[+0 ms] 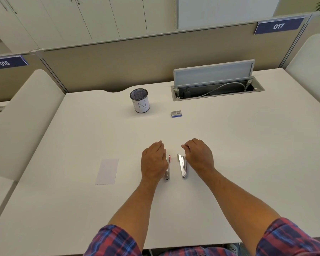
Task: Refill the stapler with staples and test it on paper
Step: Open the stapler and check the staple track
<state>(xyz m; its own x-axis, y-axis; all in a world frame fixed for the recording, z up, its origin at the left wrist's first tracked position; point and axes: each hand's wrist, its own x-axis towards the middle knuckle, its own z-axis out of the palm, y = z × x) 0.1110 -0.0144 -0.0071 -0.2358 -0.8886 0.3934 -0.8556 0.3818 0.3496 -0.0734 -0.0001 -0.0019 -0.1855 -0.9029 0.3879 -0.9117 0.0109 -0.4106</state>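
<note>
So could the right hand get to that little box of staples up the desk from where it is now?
Probably yes. The staple box lies in the open on the desk, straight ahead of the right hand, with bare surface between them. The pen cup stands off to the left, out of the path.

Bright, soft, even light. Only faint shadows lie under the fingers [160, 145]. Straight lines bend near the edges.

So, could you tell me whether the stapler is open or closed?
Open: the stapler lies in two metal arms splayed apart between the hands.
</note>
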